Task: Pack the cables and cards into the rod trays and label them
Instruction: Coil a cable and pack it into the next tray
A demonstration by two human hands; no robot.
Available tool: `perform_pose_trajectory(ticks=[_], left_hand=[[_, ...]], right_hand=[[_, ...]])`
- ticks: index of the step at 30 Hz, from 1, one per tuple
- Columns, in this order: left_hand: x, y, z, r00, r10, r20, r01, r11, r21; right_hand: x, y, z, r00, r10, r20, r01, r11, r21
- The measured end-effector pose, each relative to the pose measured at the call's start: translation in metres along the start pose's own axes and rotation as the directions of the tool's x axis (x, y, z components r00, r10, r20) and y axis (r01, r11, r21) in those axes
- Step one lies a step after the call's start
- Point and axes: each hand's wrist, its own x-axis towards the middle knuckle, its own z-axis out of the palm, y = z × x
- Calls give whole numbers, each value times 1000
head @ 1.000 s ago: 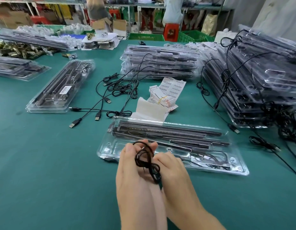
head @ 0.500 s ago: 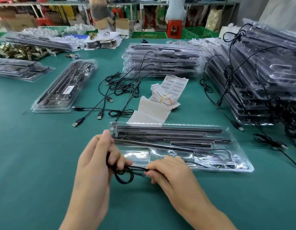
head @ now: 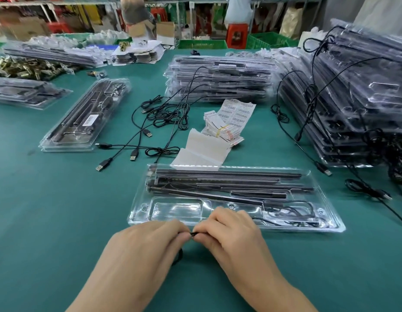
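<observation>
**Item: cable** (head: 192, 233). Thin, black, gathered into a small coil. Only a short stretch shows between the fingertips, plus 1 loop below the left palm; the rest is hidden.

**Position:** low over the green table (head: 49, 221), just at 6 o'clock of the open tray (head: 137, 218), not yet in it.

**Hold:** left hand (head: 148, 246) and right hand (head: 229, 233) each pinch the coil with curled fingers, their tips almost meeting.

**Handling (judged):** light, limp and springy, so the coil will likely loosen if let go. Best held across the gathered middle, not by a plug or a single strand.

**Tray:** clear thin plastic, probably flexible. Black rods (head: 218, 176) fill its 12 o'clock half. The pocket (head: 177, 209) on its 9 o'clock side, nearest the hands, looks vacant and is the likely seat. A thin black wire lies toward its 3 o'clock end.

**Surroundings:**
- Loose cables (head: 159, 115) at 11 o'clock.
- Banded cards (head: 220, 129) and barcode label sheets (head: 237, 111) at 12 o'clock, past the tray.
- 1 closed, labelled tray (head: 83, 118) at 10 o'clock.
- 2 stacks of trays, at 12 o'clock (head: 218, 79) and at 2 o'clock (head: 353, 97).
</observation>
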Motion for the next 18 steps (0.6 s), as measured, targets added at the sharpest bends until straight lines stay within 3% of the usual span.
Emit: perform_pose_trajectory(ticks=[3,8,11,16,18], left_hand=[[0,1,0,989,-126,80,137,978,-155],[0,4,-9,961,-210,179,262,898,-353],[-2,3,-5,958,-238,159,275,916,-293],[3,15,7,952,-269,149,263,963,54],[6,19,9,964,-233,128,225,971,74]], right_hand=[[1,-2,-2,1000,21,3,-21,1000,12],[-1,-2,-4,999,11,34,-11,1000,-6],[-2,-2,-5,997,46,59,-49,997,56],[-1,1,-8,985,122,122,-143,971,192],[-1,2,-8,980,147,135,-175,958,227]])
